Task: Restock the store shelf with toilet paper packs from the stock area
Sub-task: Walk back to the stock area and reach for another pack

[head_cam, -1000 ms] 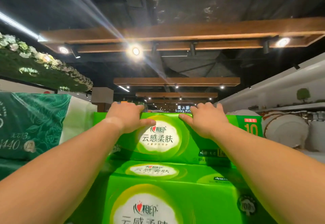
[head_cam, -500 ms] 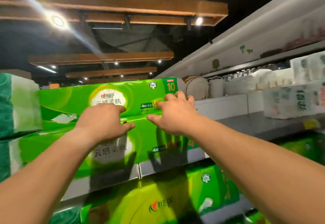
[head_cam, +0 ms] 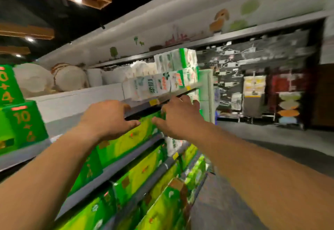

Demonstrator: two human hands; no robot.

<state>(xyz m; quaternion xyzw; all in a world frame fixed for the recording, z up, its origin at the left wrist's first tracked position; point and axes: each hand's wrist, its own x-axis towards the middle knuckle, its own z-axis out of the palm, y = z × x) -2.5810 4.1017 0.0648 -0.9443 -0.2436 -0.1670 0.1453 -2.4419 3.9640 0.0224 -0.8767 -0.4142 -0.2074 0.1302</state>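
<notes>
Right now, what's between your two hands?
In the head view, the blurred gap between the left hand and right hand shows a green pack on the shelf, with the dark shelf opening above it. Neither hand holds anything.

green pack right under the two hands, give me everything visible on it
The green pack is a glossy, plastic-wrapped block, bright green fading to yellow-green, with small red and white marks too blurred to read. It sits on a grey shelf, front face outward, tucked beneath the shelf board above. The left hand hangs spread over its upper left part and the right hand over its upper right edge, fingers open; motion blur hides whether either touches it. More green packs fill the shelves below.
</notes>
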